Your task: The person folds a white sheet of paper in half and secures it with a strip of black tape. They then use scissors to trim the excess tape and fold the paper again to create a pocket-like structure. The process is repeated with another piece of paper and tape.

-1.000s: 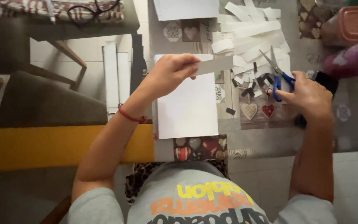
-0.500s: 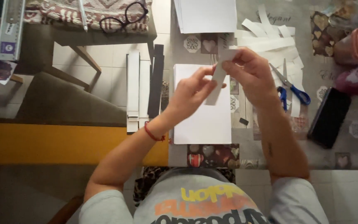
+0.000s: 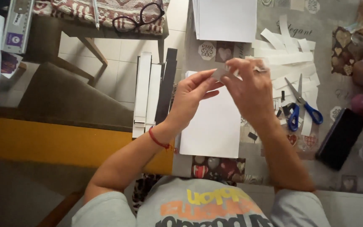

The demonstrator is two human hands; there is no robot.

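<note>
My left hand [image 3: 193, 96] and my right hand [image 3: 248, 90] meet above a white sheet of paper [image 3: 213, 128] on the table. Between their fingertips they pinch a small grey-white paper strip [image 3: 221, 74]. A red cord bracelet [image 3: 158, 139] circles my left wrist. Blue-handled scissors [image 3: 301, 108] lie on the table just right of my right hand, blades pointing away from me.
A heap of cut white paper strips [image 3: 288, 54] lies at the back right, a stack of white sheets [image 3: 225, 19] behind my hands. A black phone [image 3: 340, 138] lies at right. Long white and black strips [image 3: 150, 94] stand at the table's left edge. Glasses [image 3: 137, 17] rest on a chair.
My right hand left the scissors on the table and came over to my left hand. Both hands now pinch the small strip, held slightly higher and closer together than before.
</note>
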